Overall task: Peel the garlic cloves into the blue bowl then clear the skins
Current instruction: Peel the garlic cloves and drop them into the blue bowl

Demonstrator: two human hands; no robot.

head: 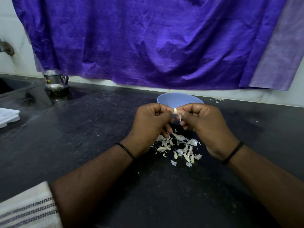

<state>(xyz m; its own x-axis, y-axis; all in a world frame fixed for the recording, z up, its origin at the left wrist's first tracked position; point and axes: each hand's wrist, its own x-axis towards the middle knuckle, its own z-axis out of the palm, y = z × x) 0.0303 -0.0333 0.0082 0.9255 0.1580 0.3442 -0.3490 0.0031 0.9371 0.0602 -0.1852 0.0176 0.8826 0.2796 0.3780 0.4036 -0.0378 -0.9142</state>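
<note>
Both hands pinch one garlic clove (pixel 175 110) between them, the left hand (pixel 152 125) and right hand (pixel 204 125) each curled in a narrow grip just above the dark worktop (pixel 98 137). Nearer the person, loose skins (pixel 179 148) lie scattered below the wrists. Just beyond the fingers stands the blue bowl (pixel 180 99), with a purple cloth (pixel 148 43) hanging behind.
</note>
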